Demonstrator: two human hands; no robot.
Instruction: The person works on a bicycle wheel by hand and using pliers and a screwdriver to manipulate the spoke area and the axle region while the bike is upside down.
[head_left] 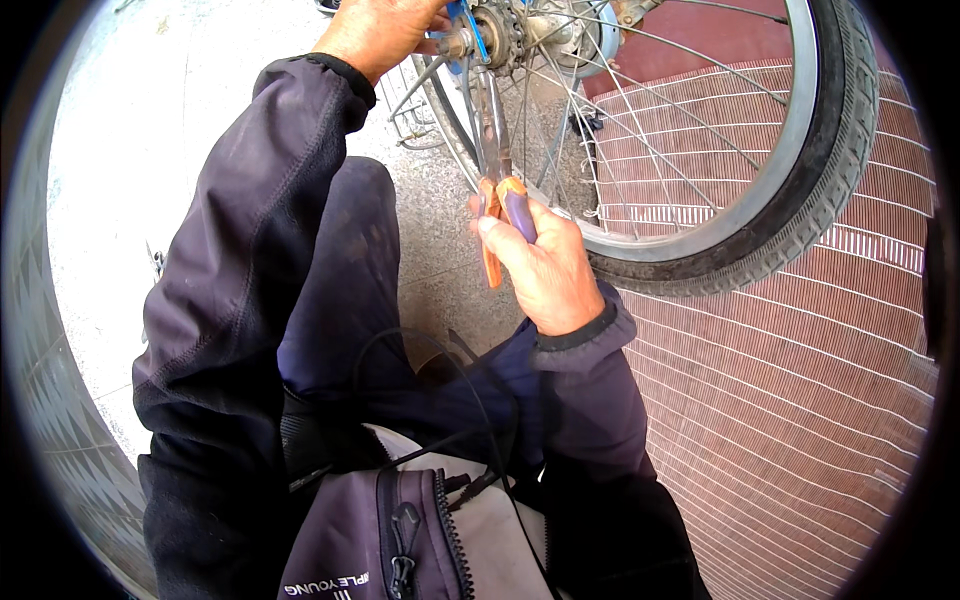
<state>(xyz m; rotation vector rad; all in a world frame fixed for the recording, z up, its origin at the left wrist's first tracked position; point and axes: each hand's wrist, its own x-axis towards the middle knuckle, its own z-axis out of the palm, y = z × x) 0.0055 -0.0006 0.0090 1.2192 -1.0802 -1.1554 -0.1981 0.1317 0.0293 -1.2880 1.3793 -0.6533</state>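
Observation:
My right hand (pixel 548 262) is closed round the orange-and-purple handles of long-nose pliers (pixel 497 150). Their metal jaws point up and reach the underside of a toothed sprocket (pixel 500 38) at the hub of a bicycle wheel (pixel 735 262). Beside the hub, a thin blue piece (pixel 473 28) runs past the sprocket near the axle nut (pixel 455 43). My left hand (pixel 375 32) is at the top edge, its fingers curled in by the axle and the blue piece. What those fingers grip is partly hidden and cut off by the picture's edge.
Spokes (pixel 640 110) fan out from the hub close to the pliers. A reddish-brown striped mat (pixel 780 400) lies to the right, under the tyre. Pale floor tiles (pixel 130 150) spread to the left. A thin dark cable (pixel 478 400) hangs over my lap.

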